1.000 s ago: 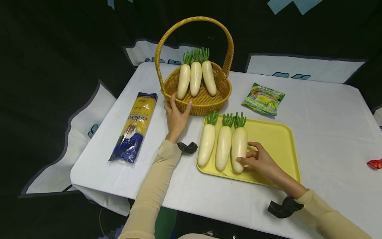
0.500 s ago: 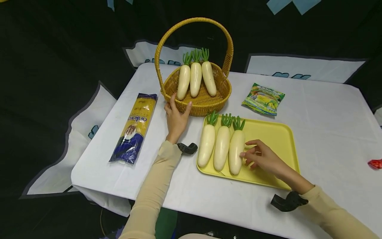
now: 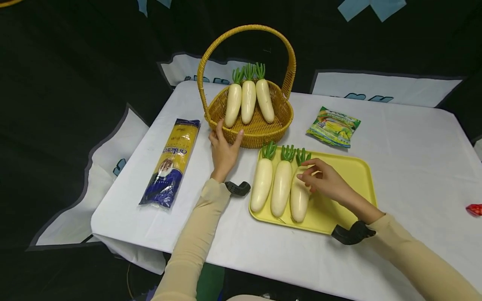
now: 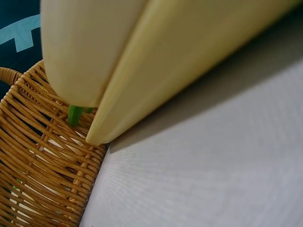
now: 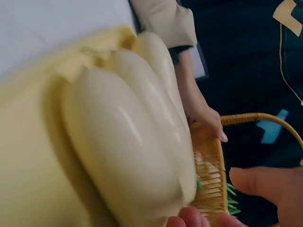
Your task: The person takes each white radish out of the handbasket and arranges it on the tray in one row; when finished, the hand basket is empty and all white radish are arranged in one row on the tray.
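Note:
My left hand (image 3: 224,154) holds the front rim of a wicker basket (image 3: 260,140), with the thumb spread to the right. Three white radishes with green tops lean inside, the middle radish (image 3: 248,102) among them. On a yellow tray (image 3: 346,167) lie three more, side by side: a left radish (image 3: 261,184), a centre radish (image 3: 281,188) and a right radish (image 3: 299,205). Over the upper part of the right one is my right hand (image 3: 325,182), fingers loosely bent, partly hiding it. In the right wrist view, the thumb (image 5: 260,182) stands apart from the radishes (image 5: 123,142).
A blue and yellow pasta packet (image 3: 171,163) lies left of the basket. The green sachet (image 3: 334,127) is behind the tray, on the white tablecloth (image 3: 414,167). Something small and red (image 3: 474,210) sits at the far right. The basket's tall handle (image 3: 246,28) arches above it.
My right hand has let go of the right radish's lower part and moved up toward its leafy end. That radish has shifted slightly left. The left hand stays on the basket rim.

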Demonstrator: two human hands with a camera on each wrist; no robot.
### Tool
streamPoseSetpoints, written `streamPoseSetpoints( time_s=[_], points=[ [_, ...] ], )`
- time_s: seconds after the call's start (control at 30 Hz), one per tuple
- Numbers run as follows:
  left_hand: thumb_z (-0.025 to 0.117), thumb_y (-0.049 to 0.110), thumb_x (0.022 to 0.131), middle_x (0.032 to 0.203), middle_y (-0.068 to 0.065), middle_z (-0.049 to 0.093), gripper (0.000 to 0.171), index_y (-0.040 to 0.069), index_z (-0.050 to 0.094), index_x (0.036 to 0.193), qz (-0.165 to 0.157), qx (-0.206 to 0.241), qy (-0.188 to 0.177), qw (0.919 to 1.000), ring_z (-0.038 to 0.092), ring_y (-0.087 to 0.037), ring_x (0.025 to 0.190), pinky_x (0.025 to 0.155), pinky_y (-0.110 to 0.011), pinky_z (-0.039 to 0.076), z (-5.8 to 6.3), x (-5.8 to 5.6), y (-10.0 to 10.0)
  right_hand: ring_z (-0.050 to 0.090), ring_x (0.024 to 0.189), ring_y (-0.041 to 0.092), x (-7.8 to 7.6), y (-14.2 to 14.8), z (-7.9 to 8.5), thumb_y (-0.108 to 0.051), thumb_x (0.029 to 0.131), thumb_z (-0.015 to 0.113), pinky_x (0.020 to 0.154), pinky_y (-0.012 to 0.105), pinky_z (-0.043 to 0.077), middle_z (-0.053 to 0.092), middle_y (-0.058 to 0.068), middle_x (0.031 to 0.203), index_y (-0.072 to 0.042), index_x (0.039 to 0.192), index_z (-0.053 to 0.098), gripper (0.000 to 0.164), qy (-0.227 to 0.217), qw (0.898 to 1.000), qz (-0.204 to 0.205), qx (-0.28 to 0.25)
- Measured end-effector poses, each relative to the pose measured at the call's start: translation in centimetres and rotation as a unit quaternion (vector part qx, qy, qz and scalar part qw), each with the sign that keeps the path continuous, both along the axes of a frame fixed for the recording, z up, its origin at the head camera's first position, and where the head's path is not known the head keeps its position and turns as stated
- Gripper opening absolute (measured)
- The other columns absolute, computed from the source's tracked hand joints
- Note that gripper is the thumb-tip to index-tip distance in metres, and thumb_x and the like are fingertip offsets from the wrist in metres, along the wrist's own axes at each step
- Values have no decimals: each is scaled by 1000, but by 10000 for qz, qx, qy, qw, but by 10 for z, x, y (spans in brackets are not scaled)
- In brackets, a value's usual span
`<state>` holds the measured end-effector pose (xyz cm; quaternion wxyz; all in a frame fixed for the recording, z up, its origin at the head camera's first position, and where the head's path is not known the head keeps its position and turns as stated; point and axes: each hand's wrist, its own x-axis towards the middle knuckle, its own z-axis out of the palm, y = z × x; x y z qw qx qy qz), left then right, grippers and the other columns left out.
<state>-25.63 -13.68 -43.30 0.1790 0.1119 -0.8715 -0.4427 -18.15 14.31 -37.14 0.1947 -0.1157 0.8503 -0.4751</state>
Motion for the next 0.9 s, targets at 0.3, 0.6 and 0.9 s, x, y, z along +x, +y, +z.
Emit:
streamPoseSetpoints(
  time_s=[0.3, 0.6, 0.9],
  points=[
    [45, 68, 80, 135, -24, 23, 74, 33, 17, 140, 25, -36, 4, 10000, 44, -44, 108, 85, -54, 39, 1, 0, -2, 54, 98, 31, -35, -11, 11, -30, 91, 54, 71, 33, 51, 48, 19, 119, -8, 136, 33, 54, 813, 9961, -309, -137],
    [43, 69, 80, 135, -23, 23, 74, 37, 16, 140, 20, -61, -11, 10000, 44, -43, 108, 84, -54, 40, -2, 1, -2, 51, 108, 33, -85, -36, 16, -32, 89, 55, 83, 44, 45, 45, 19, 128, -14, 142, 25, 63, 1560, 9837, -859, -234],
    [44, 68, 80, 136, -24, 22, 75, 34, 16, 141, 4, -48, -31, 10000, 42, -44, 112, 86, -55, 38, -1, 1, -1, 47, 117, 35, -124, -69, 34, -28, 86, 59, 92, 47, 42, 41, 18, 135, -16, 144, 23, 69, 1881, 9766, -987, -342]
  ],
)
